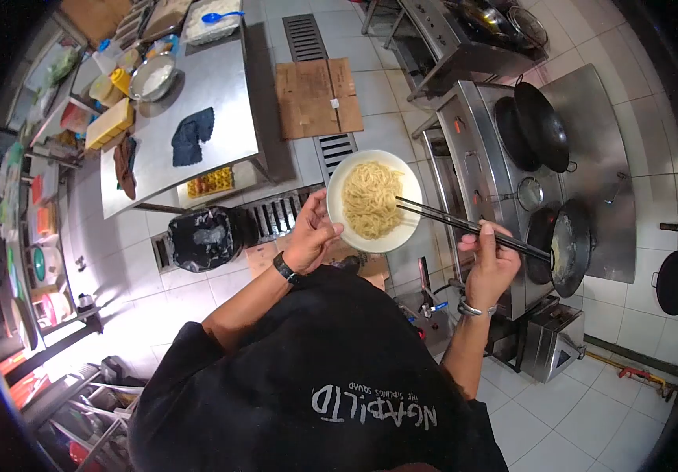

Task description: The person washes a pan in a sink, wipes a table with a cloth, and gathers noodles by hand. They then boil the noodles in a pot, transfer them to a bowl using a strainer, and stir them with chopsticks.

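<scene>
My left hand (310,237), with a black watch on its wrist, grips the near rim of a white bowl (412,186) and holds it up in front of me. Pale yellow noodles (370,200) fill the bowl. In my right hand (491,263) is a pair of long black chopsticks (465,228). They point left, and their tips rest at the right edge of the noodles inside the bowl. I wear a black shirt with white lettering.
A steel stove (484,169) stands at the right with black woks (542,126) and a wok holding pale food (571,248). At the upper left is a steel table (221,86) with containers and a blue cloth (192,135). A black-lined bin (205,236) and cardboard (317,97) lie on the tiled floor.
</scene>
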The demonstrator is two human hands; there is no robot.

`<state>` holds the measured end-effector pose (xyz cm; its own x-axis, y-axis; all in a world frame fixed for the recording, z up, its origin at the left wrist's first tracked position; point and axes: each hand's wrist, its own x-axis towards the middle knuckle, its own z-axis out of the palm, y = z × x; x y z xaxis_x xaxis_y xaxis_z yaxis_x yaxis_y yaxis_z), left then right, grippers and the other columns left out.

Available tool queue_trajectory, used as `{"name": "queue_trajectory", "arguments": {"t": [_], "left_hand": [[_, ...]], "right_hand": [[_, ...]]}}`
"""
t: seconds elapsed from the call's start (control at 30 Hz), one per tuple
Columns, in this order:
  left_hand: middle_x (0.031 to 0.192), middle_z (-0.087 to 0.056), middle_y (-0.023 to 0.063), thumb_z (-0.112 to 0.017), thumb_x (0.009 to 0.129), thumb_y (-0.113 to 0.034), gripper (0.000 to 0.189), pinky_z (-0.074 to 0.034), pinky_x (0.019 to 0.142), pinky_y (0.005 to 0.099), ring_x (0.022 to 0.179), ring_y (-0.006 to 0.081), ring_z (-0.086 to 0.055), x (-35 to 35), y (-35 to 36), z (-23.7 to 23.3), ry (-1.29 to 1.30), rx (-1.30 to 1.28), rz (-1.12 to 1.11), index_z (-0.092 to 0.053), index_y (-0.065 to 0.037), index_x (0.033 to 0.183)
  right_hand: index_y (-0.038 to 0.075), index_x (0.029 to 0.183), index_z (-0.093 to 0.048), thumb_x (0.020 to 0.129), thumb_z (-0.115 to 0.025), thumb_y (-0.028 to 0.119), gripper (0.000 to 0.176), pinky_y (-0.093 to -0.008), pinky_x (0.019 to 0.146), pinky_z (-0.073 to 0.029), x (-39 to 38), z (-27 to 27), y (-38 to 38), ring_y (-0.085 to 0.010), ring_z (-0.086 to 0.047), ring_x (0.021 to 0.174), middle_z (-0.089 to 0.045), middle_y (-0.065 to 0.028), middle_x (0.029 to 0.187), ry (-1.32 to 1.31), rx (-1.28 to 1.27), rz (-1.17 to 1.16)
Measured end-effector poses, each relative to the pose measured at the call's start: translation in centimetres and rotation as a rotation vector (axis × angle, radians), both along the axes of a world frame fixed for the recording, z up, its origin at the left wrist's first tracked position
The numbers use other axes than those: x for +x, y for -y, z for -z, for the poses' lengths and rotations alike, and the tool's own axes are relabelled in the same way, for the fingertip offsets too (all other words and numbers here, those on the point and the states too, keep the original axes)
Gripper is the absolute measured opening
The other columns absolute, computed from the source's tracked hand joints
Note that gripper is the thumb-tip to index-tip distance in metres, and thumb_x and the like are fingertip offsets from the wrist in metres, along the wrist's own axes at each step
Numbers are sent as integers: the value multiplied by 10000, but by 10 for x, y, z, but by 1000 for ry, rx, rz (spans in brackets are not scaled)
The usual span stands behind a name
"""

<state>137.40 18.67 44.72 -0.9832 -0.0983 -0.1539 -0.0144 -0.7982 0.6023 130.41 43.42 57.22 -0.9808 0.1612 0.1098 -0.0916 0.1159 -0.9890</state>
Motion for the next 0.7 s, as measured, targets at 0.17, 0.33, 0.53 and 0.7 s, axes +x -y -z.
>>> {"name": "queue_trajectory", "arguments": {"t": [0.17, 0.33, 0.53, 0.7], "left_hand": [[1249, -461, 65, -604, 737, 113, 628, -476, 893, 271, 1139, 149, -501, 0, -1, -3, -73, -214, -27, -358, -60, 1287], [1231, -482, 60, -576, 775, 77, 577, -480, 900, 287, 1102, 139, -527, 3, -2, 6, 47, -39, 86, -354, -53, 1293], [1249, -477, 93, -616, 786, -28, 610, -465, 933, 318, 1164, 191, -498, 3, -5, -2, 60, 50, 64, -324, -44, 1321], [1230, -484, 89, -625, 770, -9, 624, -481, 893, 284, 1113, 183, -530, 4, -1, 9, 68, -79, 72, -324, -53, 1315]], "right_hand": [[-47, 961, -604, 896, -595, 106, 167, -257, 584, -540, -3, 75, 10, -167, -634, 626, -643, -113, 787, 226, -358, -15], [-50, 962, -605, 874, -614, 98, 174, -254, 616, -545, -3, 81, 7, -175, -640, 670, -647, -117, 813, 368, -663, -44], [-62, 960, -595, 901, -585, 104, 176, -251, 573, -526, 10, -2, -1, -142, -619, 593, -645, -120, 766, 74, -47, 32], [-48, 964, -587, 900, -594, 118, 178, -250, 560, -511, 27, -18, 11, -127, -618, 577, -644, -97, 692, -10, 128, 17]]}}
